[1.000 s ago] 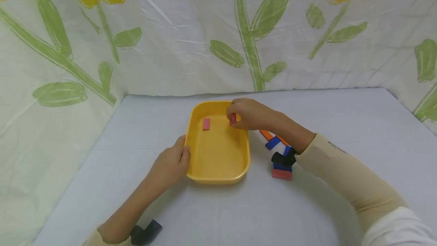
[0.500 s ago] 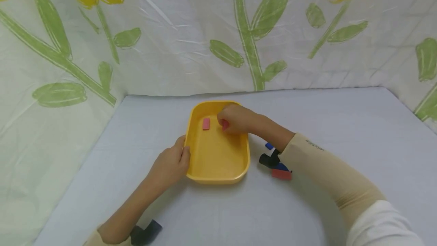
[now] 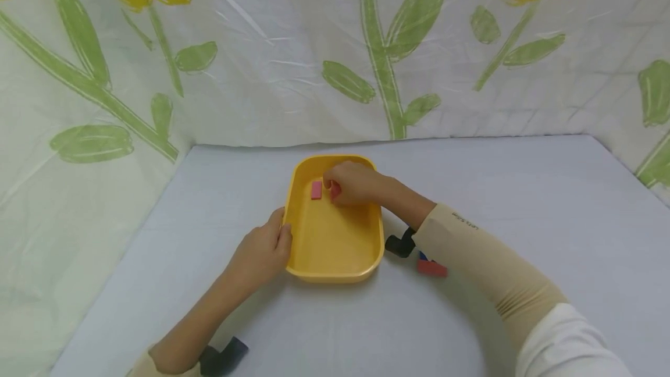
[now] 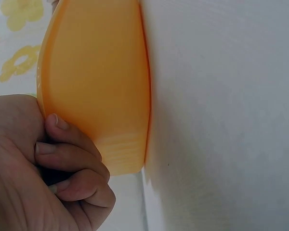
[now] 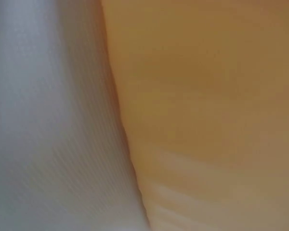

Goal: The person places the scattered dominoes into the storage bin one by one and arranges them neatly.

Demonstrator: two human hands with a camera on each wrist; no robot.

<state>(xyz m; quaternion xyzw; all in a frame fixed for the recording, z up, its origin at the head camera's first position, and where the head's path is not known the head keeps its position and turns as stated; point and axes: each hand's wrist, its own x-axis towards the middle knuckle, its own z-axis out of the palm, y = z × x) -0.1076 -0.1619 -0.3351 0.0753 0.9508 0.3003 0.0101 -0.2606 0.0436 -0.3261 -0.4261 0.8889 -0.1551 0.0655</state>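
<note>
A yellow plastic tray (image 3: 332, 249) with rounded corners stands mid-table in the head view. My left hand (image 3: 263, 247) grips its left rim; the left wrist view shows curled fingers (image 4: 77, 156) against the tray's outer wall (image 4: 96, 72). Inside the far part of the tray, my right hand (image 3: 358, 182) pinches a small pinkish-red block (image 3: 335, 192) close to the tray floor. Just left of it, a pink rectangular block (image 3: 316, 190) lies on that floor, apart from the held one. Only the tray's outer side (image 5: 207, 106) and cloth fill the blurred right wrist view.
A red block (image 3: 431, 267) and part of a blue block (image 3: 423, 256) lie right of the tray, partly under the right forearm, which hides whatever is behind it. White cloth (image 3: 335, 330) covers the table. A flower-printed curtain (image 3: 262, 92) hangs along the back.
My right hand has moved left and down into the tray with the red block, nearer the pink one. The forearm now covers the orange and most blue blocks. The left hand is unchanged.
</note>
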